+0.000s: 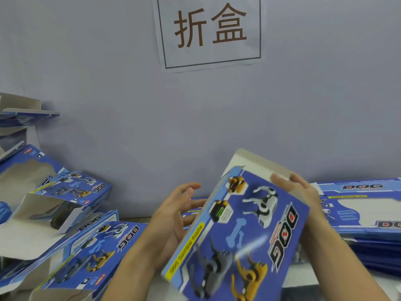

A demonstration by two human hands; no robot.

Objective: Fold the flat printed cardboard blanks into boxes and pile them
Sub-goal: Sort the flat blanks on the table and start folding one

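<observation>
Tilting between both hands, a box (236, 231) is held above the table, long axis running from lower left to upper right. Its far end is gripped by the right hand (299, 192); the left hand (173, 216), fingers spread and empty, is placed just beside its left edge.

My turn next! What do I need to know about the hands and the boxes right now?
Right hand grips the top edge of the blue dog box, held up in the middle.
Left hand is open against its left side.
Folded boxes are piled on the left.
Flat blanks are stacked on the right, still to fold.
Finish this box, pile it left, then take another blank.
</observation>
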